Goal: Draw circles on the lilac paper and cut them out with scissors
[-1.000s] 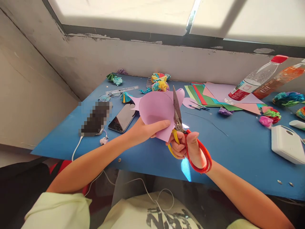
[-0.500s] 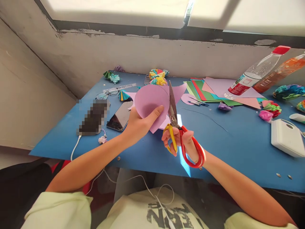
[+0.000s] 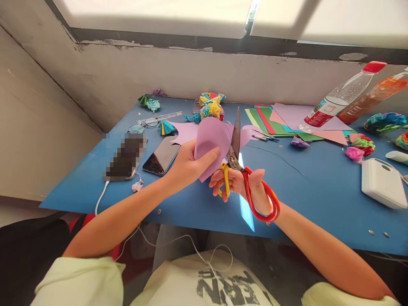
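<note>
My left hand (image 3: 200, 160) is closed on a curved sheet of purple paper (image 3: 213, 135), thumb across its face. The sheet bends round above the fingers. With fingers and thumb through the handles, my right hand (image 3: 244, 182) grips a pair of scissors (image 3: 235, 146), one handle wrapped yellow and the other red. The blades point up at the paper's right edge; the handles are spread apart. Behind the held sheet, more purple paper (image 3: 182, 131) shows to the left; whether it is one piece with it I cannot tell.
Left on the blue table (image 3: 204, 214) are a dark phone (image 3: 126, 157), another phone (image 3: 161, 155) and glasses (image 3: 149, 122). Colourful paper flowers (image 3: 212, 106) lie at the back. Right are coloured sheets (image 3: 267, 121), pens (image 3: 264, 137), a clear bottle (image 3: 339, 100) and a white case (image 3: 382, 182).
The purple paper has turned and narrowed in my left hand, which has shifted slightly right. The scissors have moved a little right, and their handles are spread wider.
</note>
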Available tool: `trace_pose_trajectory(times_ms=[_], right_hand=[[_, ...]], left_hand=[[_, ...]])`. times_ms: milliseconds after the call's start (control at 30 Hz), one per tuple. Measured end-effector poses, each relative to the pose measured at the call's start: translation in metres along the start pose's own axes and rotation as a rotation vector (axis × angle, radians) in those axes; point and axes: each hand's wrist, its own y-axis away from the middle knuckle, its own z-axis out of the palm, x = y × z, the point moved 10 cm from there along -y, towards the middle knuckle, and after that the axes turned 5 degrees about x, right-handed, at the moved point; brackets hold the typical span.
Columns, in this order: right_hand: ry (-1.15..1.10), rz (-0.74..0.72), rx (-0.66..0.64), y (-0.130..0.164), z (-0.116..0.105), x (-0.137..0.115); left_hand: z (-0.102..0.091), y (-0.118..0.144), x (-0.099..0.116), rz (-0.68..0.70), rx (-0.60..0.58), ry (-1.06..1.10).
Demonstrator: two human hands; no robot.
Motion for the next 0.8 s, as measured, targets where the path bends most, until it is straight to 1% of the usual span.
trace_pose_trajectory(times_ms=[100, 267, 367, 467, 667, 800], right_hand=[[0.006, 0.019, 0.019, 0.000, 0.000, 0.000], [0.018, 0.056, 0.008, 0.001, 0.003, 0.004], [0.027, 0.040, -0.012, 0.002, 0.004, 0.004], [-0.009, 0.042, -0.011, 0.002, 0.005, 0.005], [-0.040, 0.026, -0.015, 0.000, 0.007, 0.001], [-0.043, 0.024, -0.006, 0.000, 0.006, 0.001]], left_hand=[[0.006, 0.001, 0.000, -0.021, -0.042, 0.029], [0.007, 0.002, 0.001, -0.043, -0.031, -0.002], [0.011, 0.004, 0.004, -0.021, -0.067, 0.028], [0.015, 0.006, 0.007, -0.003, -0.092, 0.072], [0.017, 0.006, 0.005, -0.002, -0.123, 0.102], [0.016, 0.005, 0.004, -0.005, -0.117, 0.117]])
